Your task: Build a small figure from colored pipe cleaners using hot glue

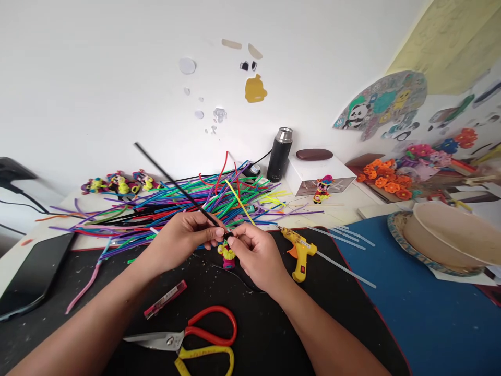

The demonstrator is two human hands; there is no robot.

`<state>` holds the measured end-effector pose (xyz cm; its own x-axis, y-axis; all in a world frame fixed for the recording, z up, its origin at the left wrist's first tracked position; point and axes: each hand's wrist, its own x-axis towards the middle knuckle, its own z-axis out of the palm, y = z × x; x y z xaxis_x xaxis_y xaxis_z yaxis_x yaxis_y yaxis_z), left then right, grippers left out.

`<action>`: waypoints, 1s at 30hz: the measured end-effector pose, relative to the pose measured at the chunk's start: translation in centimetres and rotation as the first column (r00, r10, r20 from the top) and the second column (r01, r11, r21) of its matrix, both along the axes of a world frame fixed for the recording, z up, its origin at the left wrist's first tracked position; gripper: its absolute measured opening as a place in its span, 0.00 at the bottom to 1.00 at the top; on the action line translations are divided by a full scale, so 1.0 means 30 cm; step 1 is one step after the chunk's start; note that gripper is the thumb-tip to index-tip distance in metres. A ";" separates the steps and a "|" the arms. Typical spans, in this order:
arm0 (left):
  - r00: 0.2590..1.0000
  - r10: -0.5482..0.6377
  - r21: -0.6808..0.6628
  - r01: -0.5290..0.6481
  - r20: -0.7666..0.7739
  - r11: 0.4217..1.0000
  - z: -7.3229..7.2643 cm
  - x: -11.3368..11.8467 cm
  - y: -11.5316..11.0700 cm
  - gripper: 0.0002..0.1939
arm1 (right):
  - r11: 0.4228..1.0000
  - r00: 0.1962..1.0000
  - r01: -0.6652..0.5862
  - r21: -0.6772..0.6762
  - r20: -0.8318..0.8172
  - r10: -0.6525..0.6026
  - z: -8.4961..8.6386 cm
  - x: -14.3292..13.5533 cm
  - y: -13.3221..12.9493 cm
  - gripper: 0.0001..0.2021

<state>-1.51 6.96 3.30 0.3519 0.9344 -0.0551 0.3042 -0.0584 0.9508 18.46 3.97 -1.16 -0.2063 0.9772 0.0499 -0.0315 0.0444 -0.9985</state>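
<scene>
Between the fingertips of my left hand (191, 235) is a black pipe cleaner (168, 169), its long free end slanting up to the left. My right hand (254, 253) is closed on a small pipe-cleaner figure (227, 256) with yellow and magenta parts. The two hands nearly meet at the figure's dark top, where the black strand's lower end goes; my fingers partly cover that spot. Just right of my right hand lies a yellow glue gun (300, 253) with a glue stick in its back. Scissors (180, 339) with red and yellow handles lie nearer me.
Behind my hands spreads a heap of coloured pipe cleaners (203, 201). Several finished figures (121, 183) sit at the back left, another (323, 189) by a white box (319, 175). A black flask (279, 154), phone (35, 271), red lighter (165, 299) and bowl (454, 235) stand around.
</scene>
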 end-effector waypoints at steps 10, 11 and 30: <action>0.998 -0.002 0.046 0.005 -0.063 0.999 0.017 0.008 -0.009 0.15 | 0.997 0.993 -0.073 -0.030 0.092 0.075 -0.001 -0.011 -0.007 0.08; 1.000 0.012 0.022 -0.011 -0.023 1.000 0.015 0.007 -0.004 0.16 | 0.995 0.996 -0.080 -0.055 0.044 0.083 -0.004 -0.011 -0.005 0.08; 0.997 0.015 -0.097 -0.008 0.075 0.995 0.015 0.011 0.014 0.21 | 0.994 0.986 -0.032 -0.109 -0.168 0.013 -0.006 -0.011 0.008 0.12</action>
